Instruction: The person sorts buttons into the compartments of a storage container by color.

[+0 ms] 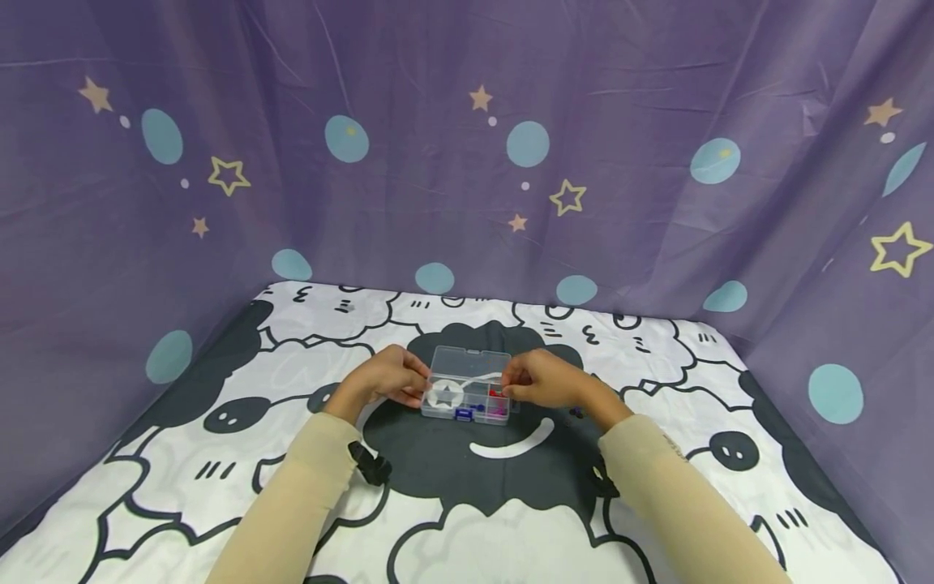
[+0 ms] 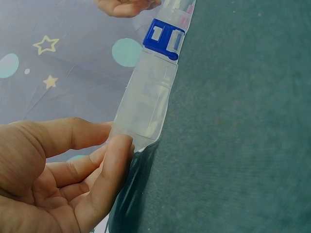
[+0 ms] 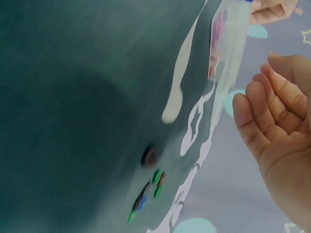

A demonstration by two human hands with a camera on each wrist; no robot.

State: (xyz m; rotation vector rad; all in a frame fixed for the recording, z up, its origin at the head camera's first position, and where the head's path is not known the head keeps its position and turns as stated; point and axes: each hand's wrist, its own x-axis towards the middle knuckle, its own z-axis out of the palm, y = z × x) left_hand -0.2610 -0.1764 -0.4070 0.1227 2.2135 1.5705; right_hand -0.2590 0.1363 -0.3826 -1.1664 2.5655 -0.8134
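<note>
Broadly, the background is filled by a purple curtain (image 1: 438, 49), below which a sheep-printed sheet (image 1: 511, 535) is spread. On its dark patch a clear box (image 2: 146, 92) is laid, lid folded back. Its left end is pinched by the left hand (image 1: 394, 375); by its right end the right hand (image 1: 543, 380) is held with fingers bent, and whether anything is gripped cannot be told. A blue latch (image 1: 463, 414) is fitted in front; red pieces (image 1: 496, 393) are kept inside.

Blk/wht cloth (image 1: 496, 535) w/ clr box (image 1: 441, 413), sm. bits (image 3: 157, 176).
</note>
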